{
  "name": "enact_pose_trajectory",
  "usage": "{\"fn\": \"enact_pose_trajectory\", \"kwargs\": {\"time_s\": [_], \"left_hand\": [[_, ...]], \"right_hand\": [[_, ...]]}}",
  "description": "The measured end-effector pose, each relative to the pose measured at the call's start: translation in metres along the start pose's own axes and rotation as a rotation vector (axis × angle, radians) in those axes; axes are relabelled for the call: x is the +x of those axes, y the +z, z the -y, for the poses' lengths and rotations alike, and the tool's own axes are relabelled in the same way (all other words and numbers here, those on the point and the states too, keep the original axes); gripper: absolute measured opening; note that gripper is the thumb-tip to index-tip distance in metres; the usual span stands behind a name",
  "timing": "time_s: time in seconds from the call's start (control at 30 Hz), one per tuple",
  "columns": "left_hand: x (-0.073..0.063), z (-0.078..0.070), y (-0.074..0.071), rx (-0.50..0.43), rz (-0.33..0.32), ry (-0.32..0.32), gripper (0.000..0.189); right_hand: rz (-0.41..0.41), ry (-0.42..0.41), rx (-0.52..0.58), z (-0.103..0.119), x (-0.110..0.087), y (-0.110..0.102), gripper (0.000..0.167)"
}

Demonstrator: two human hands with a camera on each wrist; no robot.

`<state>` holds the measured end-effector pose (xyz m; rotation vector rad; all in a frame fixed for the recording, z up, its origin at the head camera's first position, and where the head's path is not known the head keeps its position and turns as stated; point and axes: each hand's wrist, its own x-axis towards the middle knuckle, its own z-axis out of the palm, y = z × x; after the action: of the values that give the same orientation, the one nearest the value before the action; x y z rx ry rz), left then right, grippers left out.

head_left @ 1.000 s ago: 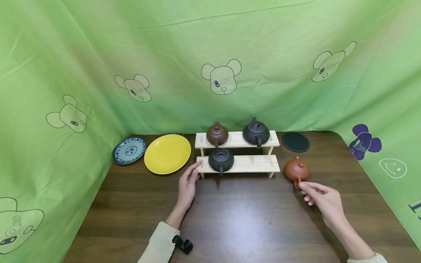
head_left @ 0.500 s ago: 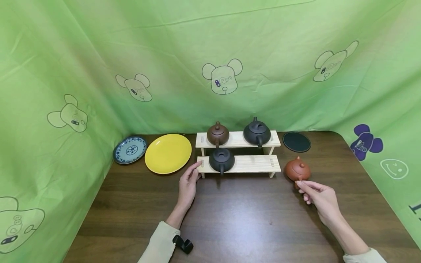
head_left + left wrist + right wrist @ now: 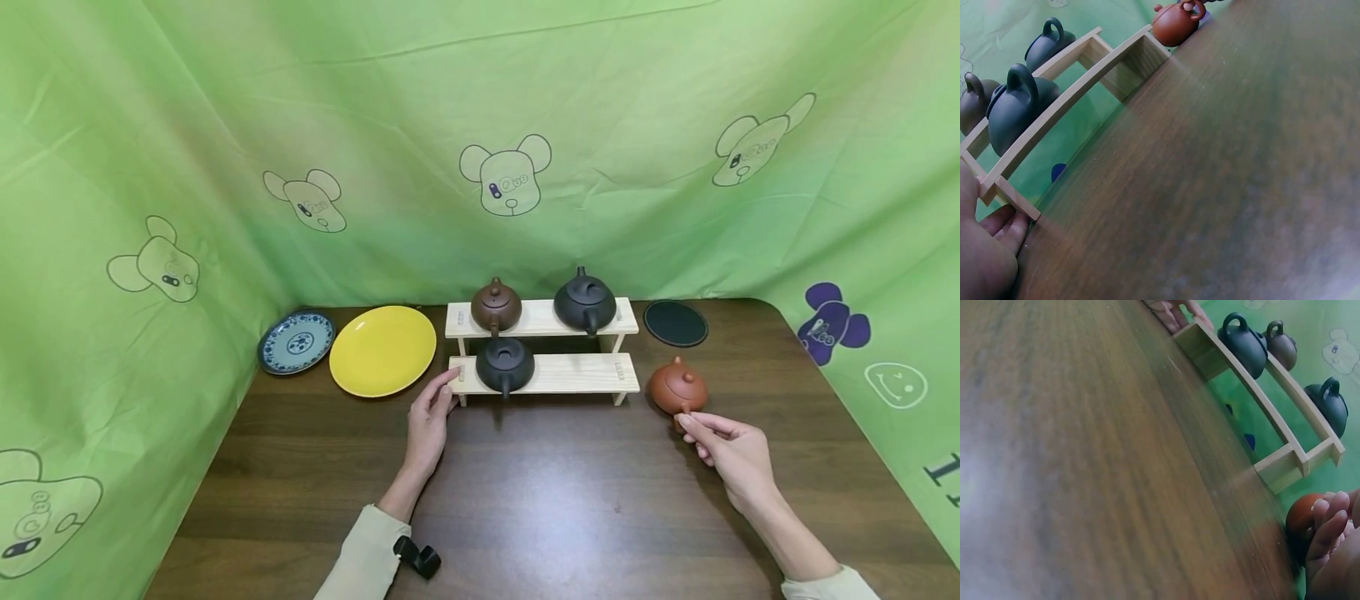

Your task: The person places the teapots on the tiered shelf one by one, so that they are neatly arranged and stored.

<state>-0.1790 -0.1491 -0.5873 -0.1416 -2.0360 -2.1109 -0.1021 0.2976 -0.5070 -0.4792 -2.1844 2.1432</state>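
My right hand [image 3: 731,458] pinches the handle of a reddish-orange clay teapot [image 3: 678,387], upright at the table's right side, just right of a two-tier wooden stand [image 3: 577,372]. In the right wrist view my fingers hide most of that teapot [image 3: 1302,515]. At the stand's left end my left hand [image 3: 427,421] grips the lower tier, thumb at the board's edge and fingers by the leg. A black teapot [image 3: 504,367] sits on the lower tier, toward the left. The upper tier carries a brown teapot [image 3: 495,308] on the left and another black teapot [image 3: 583,304] on the right.
Left of the stand lie a yellow plate [image 3: 382,352] and a blue patterned plate [image 3: 296,343]. A dark round coaster [image 3: 675,323] is behind the orange teapot. Green cloth [image 3: 420,100] hangs close behind the wooden table [image 3: 555,500].
My right hand has shifted slightly left and forward along the orange teapot's handle. The left hand, stand and other teapots look the same.
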Motion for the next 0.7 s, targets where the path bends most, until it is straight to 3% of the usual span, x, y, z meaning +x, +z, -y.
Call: {"fn": "enact_pose_trajectory", "kwargs": {"time_s": [0.13,0.23,0.4,0.43,0.7], "left_hand": [[0.0,-0.003,0.001,0.008,-0.005,0.001,0.032],[-0.002,-0.009,0.002,-0.004,0.001,0.056,0.034],[-0.004,-0.016,0.004,-0.016,-0.014,0.02,0.033],[-0.004,-0.015,0.004,-0.012,-0.022,0.0,0.032],[-0.003,-0.009,0.001,-0.034,0.002,0.047,0.033]], "right_hand": [[-0.014,-0.01,0.001,0.002,-0.002,0.0,0.019],[-0.014,-0.026,0.027,0.005,-0.004,0.0,0.018],[-0.018,-0.065,0.069,0.011,-0.008,0.002,0.019],[-0.019,-0.073,0.078,0.012,-0.009,0.002,0.019],[0.009,-0.106,0.119,0.019,-0.019,0.007,0.02]]}}
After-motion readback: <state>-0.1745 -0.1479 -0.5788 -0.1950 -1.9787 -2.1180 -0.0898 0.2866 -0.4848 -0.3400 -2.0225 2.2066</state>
